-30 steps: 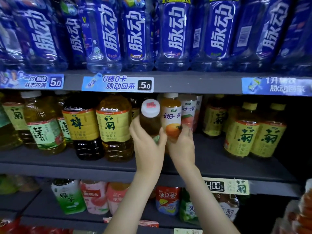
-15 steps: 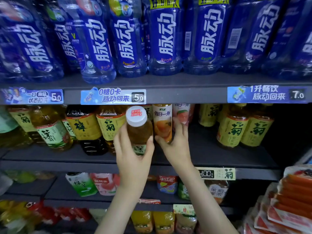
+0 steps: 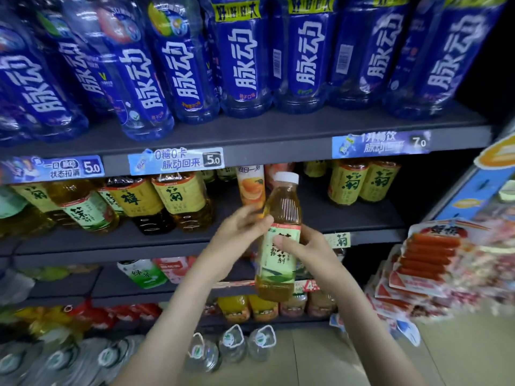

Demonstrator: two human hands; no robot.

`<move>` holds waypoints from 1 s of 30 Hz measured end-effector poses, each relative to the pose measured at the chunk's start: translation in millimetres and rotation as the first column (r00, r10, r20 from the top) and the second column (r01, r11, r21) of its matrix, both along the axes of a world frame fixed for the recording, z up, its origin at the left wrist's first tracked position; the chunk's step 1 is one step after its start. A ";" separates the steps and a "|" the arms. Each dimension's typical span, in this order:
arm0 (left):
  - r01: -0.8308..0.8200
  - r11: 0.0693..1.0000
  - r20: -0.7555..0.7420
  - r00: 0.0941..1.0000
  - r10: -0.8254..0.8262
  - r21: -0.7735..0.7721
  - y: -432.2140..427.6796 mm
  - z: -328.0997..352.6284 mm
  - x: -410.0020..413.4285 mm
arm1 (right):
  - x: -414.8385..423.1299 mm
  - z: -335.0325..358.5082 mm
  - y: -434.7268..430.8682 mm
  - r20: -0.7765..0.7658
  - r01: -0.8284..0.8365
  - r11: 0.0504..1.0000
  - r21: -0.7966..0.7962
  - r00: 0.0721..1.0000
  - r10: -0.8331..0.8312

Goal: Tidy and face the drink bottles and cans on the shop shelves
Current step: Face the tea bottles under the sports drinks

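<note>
I hold a tea bottle with a white cap, amber liquid and a green-and-white label upright in front of the middle shelf. My right hand grips its label, thumb across the front. My left hand is blurred; its thumb and fingers pinch the bottle's left side just above the label. Behind the bottle stands an orange juice bottle. Yellow-label tea bottles stand on the shelf to the left and right.
Big blue drink bottles fill the top shelf. Lower shelves hold more small bottles. Large water jugs stand on the floor. Packs of sausages hang on a rack at the right.
The tea bottle came out from the shelf, down and to the right. My right hand left the orange juice bottle and took the tea bottle's label. The view tilted down.
</note>
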State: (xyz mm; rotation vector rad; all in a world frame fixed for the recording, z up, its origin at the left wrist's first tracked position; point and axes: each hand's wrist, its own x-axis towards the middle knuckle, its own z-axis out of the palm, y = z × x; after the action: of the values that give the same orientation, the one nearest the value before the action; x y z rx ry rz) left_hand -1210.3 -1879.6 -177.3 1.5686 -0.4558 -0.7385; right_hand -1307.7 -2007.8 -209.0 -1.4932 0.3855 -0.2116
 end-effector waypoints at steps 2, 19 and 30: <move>0.149 0.985 -0.090 0.986 -0.141 0.088 2.6 2.9 -3.4 | -8.1 5.3 0.1 -0.013 -0.024 0.998 0.063 1.000 0.024; -0.050 0.999 -0.006 0.999 0.050 -0.007 17.1 -2.3 -23.7 | -13.1 -2.4 49.8 -0.129 0.214 0.852 -0.478 0.942 -0.309; -0.469 0.883 0.384 0.815 0.433 0.001 84.9 -9.0 13.0 | 25.0 -7.8 104.9 0.034 0.496 0.818 -0.292 0.860 -0.510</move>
State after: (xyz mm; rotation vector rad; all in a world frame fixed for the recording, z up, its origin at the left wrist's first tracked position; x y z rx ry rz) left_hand -1197.3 -1794.8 -186.2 1.8275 -0.3023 -0.0875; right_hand -1282.7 -1902.9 -216.8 -1.6632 0.8177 -0.6843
